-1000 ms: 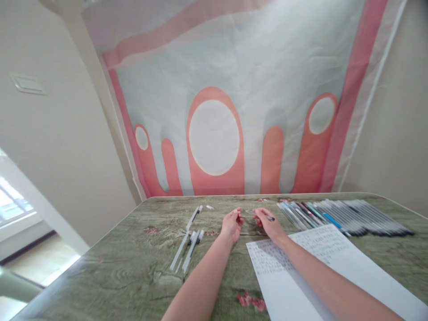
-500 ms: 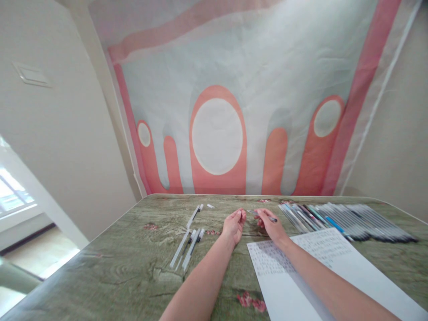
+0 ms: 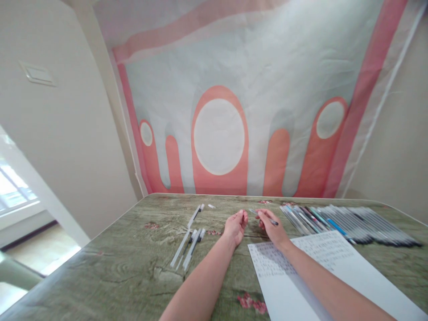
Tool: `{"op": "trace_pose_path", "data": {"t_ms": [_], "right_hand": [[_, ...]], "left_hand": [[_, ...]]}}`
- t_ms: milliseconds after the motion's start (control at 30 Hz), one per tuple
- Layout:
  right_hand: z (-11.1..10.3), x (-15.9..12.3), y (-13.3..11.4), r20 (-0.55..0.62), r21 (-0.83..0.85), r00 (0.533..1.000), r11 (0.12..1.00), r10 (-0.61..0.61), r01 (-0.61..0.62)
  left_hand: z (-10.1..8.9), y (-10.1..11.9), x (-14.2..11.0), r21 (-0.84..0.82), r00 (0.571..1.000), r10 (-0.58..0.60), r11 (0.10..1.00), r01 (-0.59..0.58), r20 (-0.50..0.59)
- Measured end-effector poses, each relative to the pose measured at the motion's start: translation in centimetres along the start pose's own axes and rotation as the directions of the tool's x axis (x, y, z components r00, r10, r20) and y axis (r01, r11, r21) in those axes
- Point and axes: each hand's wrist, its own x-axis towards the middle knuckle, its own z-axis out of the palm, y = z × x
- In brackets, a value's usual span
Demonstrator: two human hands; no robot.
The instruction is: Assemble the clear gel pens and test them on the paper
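We are holding a slim pen (image 3: 273, 221) in our right hand (image 3: 273, 231); the thumb and fingers are gripping it around its middle, its clear end is pointing to nine o'clock, toward our left hand (image 3: 235, 228), and its dark end is showing at the other side of the fingers; the left hand is keeping its fingers curled and its thumb against them, and we are not able to tell if something small is sitting between them; the two hands are staying apart, just above the table (image 3: 133, 263).

From the left hand, several clear pen barrels (image 3: 179, 248) are lying between eight and nine o'clock; dark parts (image 3: 199, 239) are showing among or inside them, but at this size we are not seeing surely which; one more clear barrel (image 3: 193, 216) is lying at about ten o'clock, with a dark piece (image 3: 200, 209) near its far end; a small white piece (image 3: 211, 206) is resting farther, toward eleven o'clock.

From the right hand, a long row of pens (image 3: 364, 223) is spreading at three o'clock; many are having see-through barrels and dark near ends, and a blue pen (image 3: 337, 225) is lying among them; a white sheet (image 3: 334, 276) with rows of handwriting is lying at four to five o'clock, partly below our right forearm (image 3: 321, 281); beyond the table, at twelve o'clock, a pink and grey printed hanging (image 3: 257, 67) is covering the wall.
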Motion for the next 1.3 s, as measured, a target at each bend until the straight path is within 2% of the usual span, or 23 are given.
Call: {"op": "trace_pose_path", "data": {"t_ms": [100,267,433,567,633,733,1167,1300], "right_hand": [[0.1,-0.3,-0.3,0.03,-0.073,0.998,0.996,-0.057,0.059],[0.5,-0.8,-0.6,0.08,-0.217,0.966,0.942,-0.246,0.257],[0.9,-1.6,-1.6,0.202,-0.329,0.878,0.814,-0.434,0.478],[1.2,-2.3,-2.3,0.343,-0.338,0.794,0.723,-0.502,0.603],[1.3,-2.5,-2.4,0.377,-0.315,0.76,0.699,-0.529,0.642],[1.4,-2.6,-2.4,0.377,-0.285,0.739,0.689,-0.559,0.666],[1.5,-2.5,-2.1,0.37,-0.258,0.739,0.702,-0.562,0.664],[1.4,-2.5,-2.2,0.367,-0.251,0.729,0.693,-0.577,0.675]], "left_hand": [[-0.1,0.0,0.0,0.048,0.997,-0.036,0.998,0.033,0.062],[-0.1,0.2,-0.1,0.021,0.997,-0.042,0.999,0.04,0.071],[-0.5,0.7,0.4,-0.107,0.996,-0.08,0.991,0.083,0.034],[-0.7,0.9,0.8,-0.152,0.991,-0.132,0.979,0.135,0.029],[-0.7,1.0,0.8,-0.166,0.99,-0.133,0.976,0.139,0.049],[-0.5,1.2,0.5,-0.174,0.987,-0.136,0.973,0.149,0.083],[-0.1,1.6,-0.4,-0.143,0.965,-0.178,0.968,0.207,0.193],[-0.1,1.6,-0.5,-0.128,0.965,-0.187,0.969,0.212,0.184]]}}
